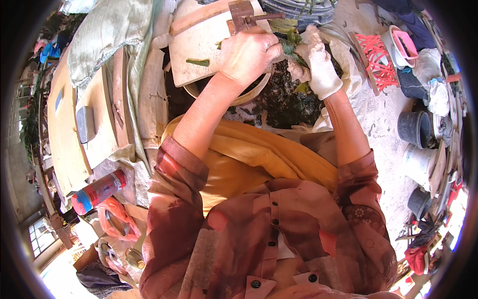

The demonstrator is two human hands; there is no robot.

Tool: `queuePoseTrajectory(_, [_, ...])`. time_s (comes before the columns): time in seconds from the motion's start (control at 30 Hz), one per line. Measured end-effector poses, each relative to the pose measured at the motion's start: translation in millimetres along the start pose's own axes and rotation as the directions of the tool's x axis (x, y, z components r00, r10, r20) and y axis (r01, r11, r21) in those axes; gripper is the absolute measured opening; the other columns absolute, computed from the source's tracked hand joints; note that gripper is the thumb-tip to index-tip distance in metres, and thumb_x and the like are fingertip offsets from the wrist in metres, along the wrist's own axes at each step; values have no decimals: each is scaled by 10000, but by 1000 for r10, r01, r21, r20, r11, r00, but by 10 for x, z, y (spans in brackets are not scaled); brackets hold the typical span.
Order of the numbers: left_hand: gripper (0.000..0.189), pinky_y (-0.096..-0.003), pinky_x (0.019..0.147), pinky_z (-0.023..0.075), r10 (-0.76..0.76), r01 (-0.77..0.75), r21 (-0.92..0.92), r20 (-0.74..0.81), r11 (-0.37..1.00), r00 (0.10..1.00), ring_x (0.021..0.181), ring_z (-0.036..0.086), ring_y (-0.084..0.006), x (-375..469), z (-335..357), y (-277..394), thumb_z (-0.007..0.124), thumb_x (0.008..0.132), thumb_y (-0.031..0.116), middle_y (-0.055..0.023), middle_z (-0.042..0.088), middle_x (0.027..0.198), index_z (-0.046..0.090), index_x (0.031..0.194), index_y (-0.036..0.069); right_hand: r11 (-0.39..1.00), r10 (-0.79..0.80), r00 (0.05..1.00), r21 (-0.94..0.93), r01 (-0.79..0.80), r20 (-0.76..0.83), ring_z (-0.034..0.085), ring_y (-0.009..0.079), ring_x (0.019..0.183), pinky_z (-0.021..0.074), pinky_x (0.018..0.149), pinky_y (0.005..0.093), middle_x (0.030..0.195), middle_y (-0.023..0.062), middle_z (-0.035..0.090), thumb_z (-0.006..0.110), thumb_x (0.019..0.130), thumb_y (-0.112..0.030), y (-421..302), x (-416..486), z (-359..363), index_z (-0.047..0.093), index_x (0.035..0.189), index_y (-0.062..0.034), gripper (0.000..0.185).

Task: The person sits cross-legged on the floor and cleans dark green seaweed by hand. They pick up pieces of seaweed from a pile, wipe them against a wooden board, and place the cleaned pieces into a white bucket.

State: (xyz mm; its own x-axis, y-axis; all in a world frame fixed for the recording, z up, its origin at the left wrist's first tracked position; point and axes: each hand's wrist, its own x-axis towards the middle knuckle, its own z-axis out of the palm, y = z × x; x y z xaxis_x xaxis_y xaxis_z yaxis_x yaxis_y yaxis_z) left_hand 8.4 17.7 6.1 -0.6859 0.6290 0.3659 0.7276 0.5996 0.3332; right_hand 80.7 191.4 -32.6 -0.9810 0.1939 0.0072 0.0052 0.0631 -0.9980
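Note:
My bare left hand (250,50) curls its fingers against one end of a dark green leafy strand (289,48), which looks like kelp. On the strand's other side, my right hand (317,61), in a white knit glove with stained fingertips, grips it. Just beyond my left hand, a rusty metal piece (242,17) with a bar sits on a pale board (198,41). A short green scrap (198,62) lies on that board. Below the hands spreads a dark, wet leafy heap (291,101), partly hidden by my arms. Under the board shows the rim of a round tub (254,91).
Yellow cloth (239,145) covers my lap. Left of me are wooden planks (67,130), a woven sack (108,37), a dark rectangular block (86,123) and a red-and-blue cylinder (99,190). To the right stand a red-strapped stool (377,61) and several buckets, including a black bucket (413,129).

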Motion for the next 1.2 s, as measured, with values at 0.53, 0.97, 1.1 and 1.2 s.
queuePoseTrajectory(0.53, [114, -307, 796, 455, 7, -15, -451, -19, 893, 1000, 836, 553, -205, 76, 171, -38, 662, 698, 55, -82, 542, 861, 576, 757, 10, 732, -301, 914, -549, 404, 271, 603, 241, 1051, 445, 898, 301, 1114, 173, 628, 377, 945, -155, -68, 44, 100, 506, 1265, 4, 380])
queuePoseTrajectory(0.97, [104, -355, 955, 433, -188, 298, -911, 252, 285, 949, 1030, 589, -190, 71, 30, -467, 656, 857, 154, -55, 627, 1018, 608, 879, 64, 981, 113, 983, 143, -134, 142, 421, 18, 514, 308, 439, 159, 713, -46, 575, 599, 887, -252, -206, -13, -174, 631, 1109, 7, 343])
queuePoseTrajectory(1.1, [405, -381, 978, 415, 13, -39, -439, -62, 898, 998, 1094, 554, -244, 143, -71, -426, 692, 818, 289, -121, 559, 1186, 571, 1099, 23, 992, 85, 991, 85, -94, 104, 401, 9, 474, 282, 415, 169, 647, -49, 568, 620, 873, -200, -191, 21, -180, 665, 1050, -3, 269])
queuePoseTrajectory(1.2, [630, -393, 991, 399, 313, -319, -162, -64, 934, 948, 1165, 494, -311, 130, -96, -174, 707, 764, 359, -172, 547, 1190, 494, 1264, 40, 998, 5, 982, 67, -18, 188, 417, 19, 478, 292, 413, 175, 630, -48, 550, 611, 873, -212, -114, 54, -57, 684, 997, -21, 239])
